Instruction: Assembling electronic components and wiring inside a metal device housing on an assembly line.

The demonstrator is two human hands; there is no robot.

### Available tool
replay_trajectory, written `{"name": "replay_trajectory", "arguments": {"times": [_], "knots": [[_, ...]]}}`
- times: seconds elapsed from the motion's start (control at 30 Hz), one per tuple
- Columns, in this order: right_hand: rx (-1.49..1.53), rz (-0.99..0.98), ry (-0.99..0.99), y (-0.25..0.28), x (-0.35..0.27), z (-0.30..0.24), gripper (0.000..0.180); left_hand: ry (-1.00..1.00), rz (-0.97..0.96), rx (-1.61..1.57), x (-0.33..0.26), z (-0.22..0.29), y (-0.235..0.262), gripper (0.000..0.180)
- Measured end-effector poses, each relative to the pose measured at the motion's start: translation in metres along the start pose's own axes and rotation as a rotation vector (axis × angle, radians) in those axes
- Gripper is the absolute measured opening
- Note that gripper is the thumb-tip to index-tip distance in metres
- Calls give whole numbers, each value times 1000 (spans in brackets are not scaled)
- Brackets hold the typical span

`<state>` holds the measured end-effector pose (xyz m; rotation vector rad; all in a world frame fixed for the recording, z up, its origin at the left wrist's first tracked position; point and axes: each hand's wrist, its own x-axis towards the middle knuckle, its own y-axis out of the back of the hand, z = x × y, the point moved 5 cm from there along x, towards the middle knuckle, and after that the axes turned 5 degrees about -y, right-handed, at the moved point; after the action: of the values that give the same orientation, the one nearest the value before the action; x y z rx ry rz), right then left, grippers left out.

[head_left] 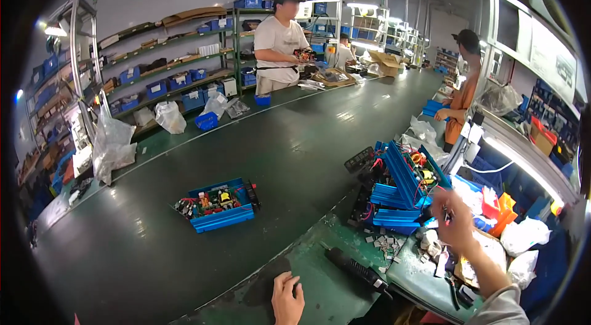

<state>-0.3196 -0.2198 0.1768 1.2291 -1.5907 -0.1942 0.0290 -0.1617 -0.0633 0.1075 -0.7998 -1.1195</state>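
My left hand (pixel 288 300) rests near the front edge of the green bench, its fingers loosely bent and apart with nothing in them. To its right lies a black electric screwdriver (pixel 356 269). My right hand (pixel 455 223) is raised over the parts at the right, somewhat blurred, fingers curved and apart, with no object visible in it. Just left of it stands a stack of blue metal housings (pixel 403 186) with circuit boards and wires. Small grey metal pieces (pixel 385 245) are scattered below the stack. One open blue housing (pixel 223 205) with a circuit board sits alone on the green surface.
Orange bins (pixel 505 214) and white plastic bags (pixel 524 236) crowd the right side beside a lamp (pixel 523 162). A person in a white shirt (pixel 283 42) handles a part across the bench. Another, in orange (pixel 460 106), stands at the right. Shelves (pixel 166 69) line the far wall.
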Motion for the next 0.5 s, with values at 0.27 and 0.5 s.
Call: {"name": "replay_trajectory", "arguments": {"times": [0.27,0.5], "knots": [[-437,-476,-382,15,104,203,36,-42,72,-62,9,-9,-4,12],[-320,-384,-574,-9,98,243,55,-16,-21,-37,5,-11,0,11]]}}
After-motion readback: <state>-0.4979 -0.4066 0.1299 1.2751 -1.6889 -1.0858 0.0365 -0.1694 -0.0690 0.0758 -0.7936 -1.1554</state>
